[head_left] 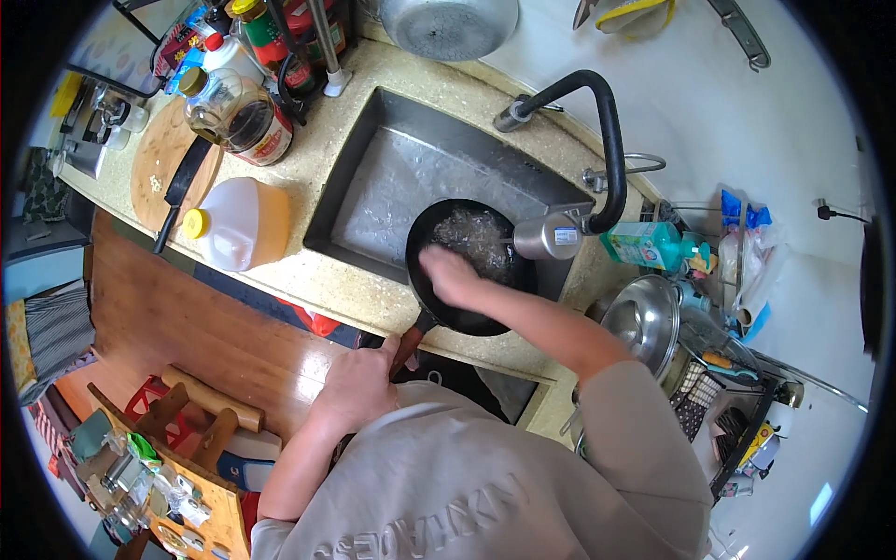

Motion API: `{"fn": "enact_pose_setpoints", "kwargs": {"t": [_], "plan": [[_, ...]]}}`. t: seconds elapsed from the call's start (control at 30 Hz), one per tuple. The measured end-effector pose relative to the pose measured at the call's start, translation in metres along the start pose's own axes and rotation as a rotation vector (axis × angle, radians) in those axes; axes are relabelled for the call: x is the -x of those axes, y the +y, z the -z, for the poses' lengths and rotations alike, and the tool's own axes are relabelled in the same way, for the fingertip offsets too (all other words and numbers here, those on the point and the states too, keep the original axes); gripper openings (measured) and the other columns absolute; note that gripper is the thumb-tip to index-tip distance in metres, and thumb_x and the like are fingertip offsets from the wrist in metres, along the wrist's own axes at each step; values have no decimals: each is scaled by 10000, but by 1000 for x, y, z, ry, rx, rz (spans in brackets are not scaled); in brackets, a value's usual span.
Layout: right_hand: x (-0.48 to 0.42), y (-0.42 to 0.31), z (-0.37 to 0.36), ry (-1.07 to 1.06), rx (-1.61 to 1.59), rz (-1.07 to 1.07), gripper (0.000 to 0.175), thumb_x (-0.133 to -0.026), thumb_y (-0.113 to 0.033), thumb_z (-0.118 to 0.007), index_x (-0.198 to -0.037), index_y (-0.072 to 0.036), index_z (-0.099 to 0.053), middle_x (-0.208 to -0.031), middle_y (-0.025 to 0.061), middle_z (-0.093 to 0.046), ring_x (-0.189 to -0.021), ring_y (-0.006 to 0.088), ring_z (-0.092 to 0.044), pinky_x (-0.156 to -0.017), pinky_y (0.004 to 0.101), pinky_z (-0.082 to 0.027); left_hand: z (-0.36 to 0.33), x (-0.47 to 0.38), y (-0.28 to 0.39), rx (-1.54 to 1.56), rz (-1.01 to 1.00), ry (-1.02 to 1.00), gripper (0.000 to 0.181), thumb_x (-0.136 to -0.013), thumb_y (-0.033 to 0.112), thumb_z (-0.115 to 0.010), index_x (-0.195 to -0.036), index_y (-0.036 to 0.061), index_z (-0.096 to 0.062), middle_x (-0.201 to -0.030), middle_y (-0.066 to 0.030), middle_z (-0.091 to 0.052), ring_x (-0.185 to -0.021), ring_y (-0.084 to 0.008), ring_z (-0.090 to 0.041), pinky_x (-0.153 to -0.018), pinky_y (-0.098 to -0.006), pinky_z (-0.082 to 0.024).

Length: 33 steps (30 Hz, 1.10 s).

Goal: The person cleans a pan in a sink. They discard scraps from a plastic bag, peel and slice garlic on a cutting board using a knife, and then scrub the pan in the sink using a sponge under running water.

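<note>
My left hand (358,385) grips the wooden handle (408,348) of a black frying pan (424,231) at the counter's front edge. The pan rests over the near right part of a metal sink (371,168). Inside the pan, bubbling water lies under the faucet head (546,236). My right hand (451,276) is down against the pan's inner left side, blurred by motion. Its fingers are curled downward and partly hidden, so I cannot tell whether anything is in them.
A black-necked faucet (616,154) arches over the sink's right side. Left of the sink stand a yellow-capped jug (241,224), a bottle of dark liquid (241,126), and a cutting board (161,140) with a cleaver (187,171). A steel bowl (647,322) and a green detergent bottle (640,245) stand right.
</note>
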State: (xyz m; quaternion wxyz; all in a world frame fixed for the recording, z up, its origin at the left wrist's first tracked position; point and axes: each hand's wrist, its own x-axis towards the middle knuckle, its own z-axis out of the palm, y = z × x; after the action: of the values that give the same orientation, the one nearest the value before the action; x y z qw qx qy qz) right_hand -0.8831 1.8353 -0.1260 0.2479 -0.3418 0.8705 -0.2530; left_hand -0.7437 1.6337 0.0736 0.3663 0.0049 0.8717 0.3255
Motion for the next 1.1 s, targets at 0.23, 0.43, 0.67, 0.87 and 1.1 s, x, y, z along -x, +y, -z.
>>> {"fn": "enact_pose_setpoints", "kwargs": {"t": [0.23, 0.43, 0.67, 0.87, 1.1], "plan": [[49, 49, 21, -271, 200, -235, 241, -819, 32, -506, -1034, -1, -610, -1096, 242, -618, -994, 428, -640, -889, 496, -524, -1, -3, -1, 17, 0, 8, 614, -699, 78, -598, -1299, 11, -483, -784, -253, -652, -803, -435, -649, -741, -509, -514], [-1, 47, 14, -39, 172, -291, 195, -819, 16, -525, -972, -38, -633, -1084, 229, -641, -996, 407, -651, -841, 506, -533, -4, -4, 3, -2, -13, -2, 619, -701, 74, -587, -1307, 7, -478, -768, -251, -646, -786, -442, -644, -728, -512, -514], [27, 28, 21, -202, 131, -143, 186, -762, 12, -598, -927, -44, -662, -1011, 214, -660, -968, 408, -651, -848, 479, -533, -8, -2, -4, 14, -12, 17, 634, -687, 66, -583, -1307, -8, -473, -773, -257, -646, -796, -441, -644, -734, -512, -512], [19, 33, 12, -67, 31, -223, 128, -767, -1, -615, -871, -43, -676, -1008, 230, -666, -944, 396, -662, -841, 494, -531, -7, -7, -2, 22, -11, 6, 616, -685, 62, -582, -1287, -24, -481, -776, -258, -646, -806, -444, -643, -743, -510, -511], [7, 54, 3, 59, 132, -325, 162, -752, -3, -605, -872, -69, -690, -935, 202, -680, -876, 406, -665, -785, 492, -537, -2, -7, 3, 35, -3, -1, 550, -685, 59, -577, -1223, -24, -501, -779, -261, -646, -798, -447, -641, -743, -515, -510]]}}
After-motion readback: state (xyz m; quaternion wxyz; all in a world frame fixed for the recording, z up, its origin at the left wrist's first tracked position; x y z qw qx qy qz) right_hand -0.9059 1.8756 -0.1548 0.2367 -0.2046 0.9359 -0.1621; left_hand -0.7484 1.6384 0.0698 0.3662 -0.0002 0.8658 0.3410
